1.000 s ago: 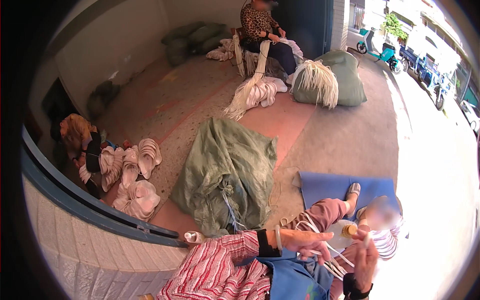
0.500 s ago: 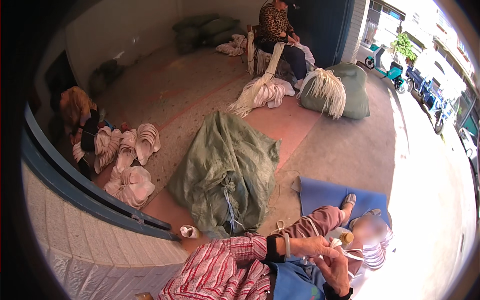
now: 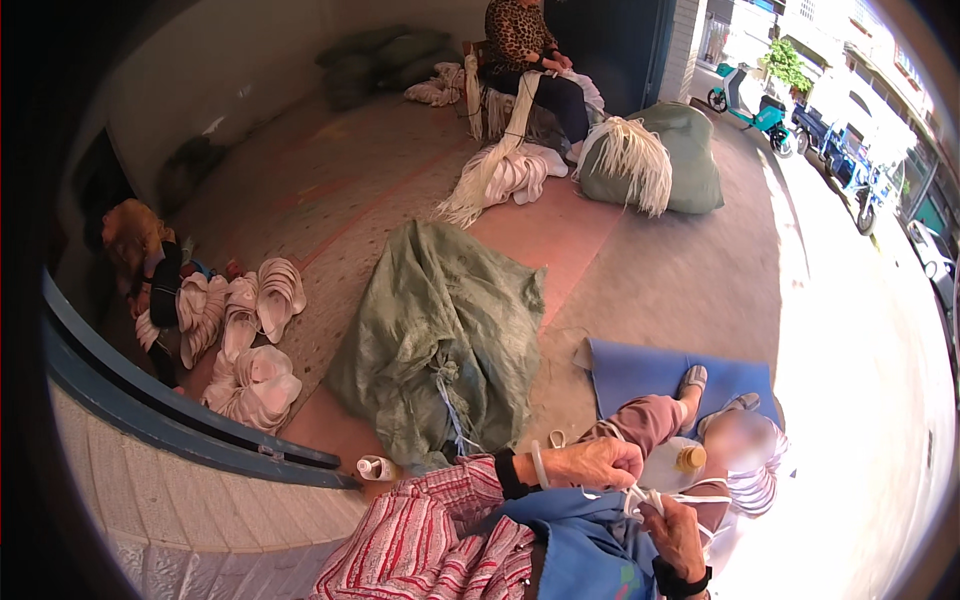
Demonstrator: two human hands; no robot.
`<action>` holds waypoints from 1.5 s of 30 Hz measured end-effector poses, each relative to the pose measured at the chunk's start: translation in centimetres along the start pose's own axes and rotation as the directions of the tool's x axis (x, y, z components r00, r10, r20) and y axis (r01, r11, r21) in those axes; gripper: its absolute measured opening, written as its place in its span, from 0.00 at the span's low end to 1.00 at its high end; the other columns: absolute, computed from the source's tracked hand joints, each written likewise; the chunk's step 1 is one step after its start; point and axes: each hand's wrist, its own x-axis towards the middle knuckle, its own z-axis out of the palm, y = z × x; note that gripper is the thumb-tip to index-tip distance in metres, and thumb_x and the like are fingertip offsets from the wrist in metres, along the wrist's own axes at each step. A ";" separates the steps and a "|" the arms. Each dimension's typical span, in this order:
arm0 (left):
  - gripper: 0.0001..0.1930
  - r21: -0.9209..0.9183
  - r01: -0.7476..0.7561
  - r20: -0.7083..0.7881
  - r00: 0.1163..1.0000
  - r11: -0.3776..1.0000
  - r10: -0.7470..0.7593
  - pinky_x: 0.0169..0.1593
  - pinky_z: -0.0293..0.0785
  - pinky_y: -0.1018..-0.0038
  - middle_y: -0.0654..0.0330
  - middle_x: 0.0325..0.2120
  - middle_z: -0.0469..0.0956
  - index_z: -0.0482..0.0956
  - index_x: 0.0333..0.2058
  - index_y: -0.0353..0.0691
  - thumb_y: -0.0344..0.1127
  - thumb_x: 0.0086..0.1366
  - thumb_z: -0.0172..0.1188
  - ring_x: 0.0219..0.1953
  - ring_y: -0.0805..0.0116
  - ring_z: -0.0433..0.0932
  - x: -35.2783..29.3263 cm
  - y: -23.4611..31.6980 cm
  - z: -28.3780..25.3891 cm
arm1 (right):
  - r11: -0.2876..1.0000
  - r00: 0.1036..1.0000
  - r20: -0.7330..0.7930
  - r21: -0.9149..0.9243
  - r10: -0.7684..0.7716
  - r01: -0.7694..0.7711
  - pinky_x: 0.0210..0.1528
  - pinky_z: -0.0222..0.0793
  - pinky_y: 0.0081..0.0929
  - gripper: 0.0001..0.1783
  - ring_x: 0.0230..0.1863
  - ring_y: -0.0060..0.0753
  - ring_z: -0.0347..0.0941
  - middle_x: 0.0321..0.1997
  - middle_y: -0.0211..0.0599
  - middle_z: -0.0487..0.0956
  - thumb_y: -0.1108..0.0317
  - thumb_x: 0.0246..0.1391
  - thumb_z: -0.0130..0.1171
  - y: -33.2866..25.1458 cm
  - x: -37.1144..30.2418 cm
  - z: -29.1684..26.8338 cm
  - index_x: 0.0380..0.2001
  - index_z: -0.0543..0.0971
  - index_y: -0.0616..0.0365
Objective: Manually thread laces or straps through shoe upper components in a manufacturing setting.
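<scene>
My left hand (image 3: 597,463), with a pale bangle and a black cuff at its wrist, pinches one end of a thin white cord (image 3: 640,496). Lower and to the right, the fingers of my right hand (image 3: 676,537) close on a looped, bunched part of the same cord. A short stretch of cord runs between the two hands, and loose strands trail off to the right. Beneath them a blue cloth (image 3: 575,535) lies over my lap. Just beyond my hands is a clear plastic bottle with a yellow cap (image 3: 690,458).
A large green sack (image 3: 440,330) tied with string stands ahead. On the right lies a blue mat (image 3: 640,375), with a person in a striped top (image 3: 757,490) close by. Stacked pale shoe-like pieces (image 3: 255,385) lie left, near a bent-over person; another person (image 3: 525,45) sits at the back.
My hands have moved apart, the left one up and leftward, the right one staying lower, so the white cord shows between them. The whole view has shifted a little.
</scene>
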 end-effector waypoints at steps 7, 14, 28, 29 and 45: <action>0.14 0.198 0.135 -0.350 0.935 0.971 -0.059 0.35 0.71 0.80 0.62 0.33 0.77 0.74 0.46 0.37 0.28 0.60 0.56 0.32 0.79 0.73 -0.2 -0.3 -3.5 | 0.993 0.982 0.171 0.095 -0.080 0.065 0.34 0.69 0.30 0.11 0.27 0.39 0.75 0.24 0.42 0.76 0.75 0.49 0.52 -2.2 -0.9 -1.9 0.37 0.78 0.62; 0.28 -0.349 0.140 0.375 0.927 0.927 0.002 0.36 0.71 0.81 0.62 0.44 0.75 0.59 0.64 0.39 0.39 0.66 0.51 0.35 0.78 0.72 2.6 2.8 1.0 | 0.987 0.979 0.161 0.122 -0.128 0.109 0.36 0.69 0.29 0.12 0.30 0.38 0.75 0.28 0.43 0.77 0.76 0.53 0.52 -4.5 0.1 -2.4 0.41 0.78 0.60; 0.09 0.323 0.076 0.342 0.920 0.943 -0.191 0.32 0.67 0.73 0.65 0.23 0.73 0.78 0.35 0.38 0.37 0.63 0.55 0.28 0.77 0.70 3.4 2.1 0.8 | 0.970 0.982 -0.076 0.157 -0.174 0.184 0.24 0.64 0.24 0.09 0.20 0.29 0.70 0.22 0.36 0.75 0.72 0.54 0.55 -1.1 -3.4 -5.9 0.36 0.79 0.64; 0.10 0.397 -0.054 0.270 0.961 0.916 -0.060 0.33 0.68 0.72 0.63 0.22 0.73 0.78 0.35 0.37 0.37 0.64 0.54 0.27 0.74 0.71 3.4 1.9 0.4 | 0.936 1.000 -0.002 0.350 -0.025 0.024 0.25 0.64 0.23 0.09 0.22 0.26 0.71 0.24 0.33 0.75 0.72 0.56 0.55 -0.8 -3.9 -6.3 0.36 0.79 0.65; 0.17 0.139 0.137 0.349 0.920 0.981 -0.178 0.32 0.66 0.79 0.69 0.23 0.71 0.76 0.35 0.35 0.46 0.71 0.50 0.29 0.80 0.68 1.8 8.4 -2.0 | 0.880 0.984 -0.175 0.466 -0.014 0.096 0.22 0.56 0.16 0.14 0.20 0.13 0.61 0.19 0.25 0.71 0.62 0.58 0.57 0.2 -6.3 -10.0 0.33 0.79 0.66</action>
